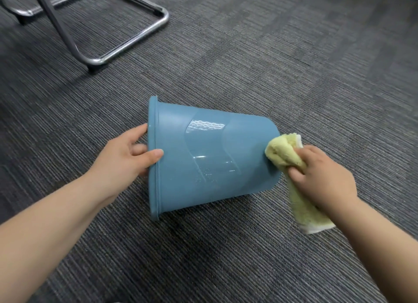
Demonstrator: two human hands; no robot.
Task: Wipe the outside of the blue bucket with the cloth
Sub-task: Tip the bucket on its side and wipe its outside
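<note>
The blue bucket [203, 158] lies on its side on the carpet, its open mouth turned left and its base turned right. My left hand [126, 155] grips the rim, the thumb on the outer wall and the fingers curled inside the mouth. My right hand [321, 178] holds a bunched yellow-green cloth [282, 153] and presses it against the bucket's base edge. The cloth's loose end hangs down below my right hand to the carpet. Glossy reflections show on the bucket's upper wall.
Grey striped carpet [226, 257] covers the whole floor. A chrome tube chair base [126, 47] with a dark leg stands at the far left, well behind the bucket.
</note>
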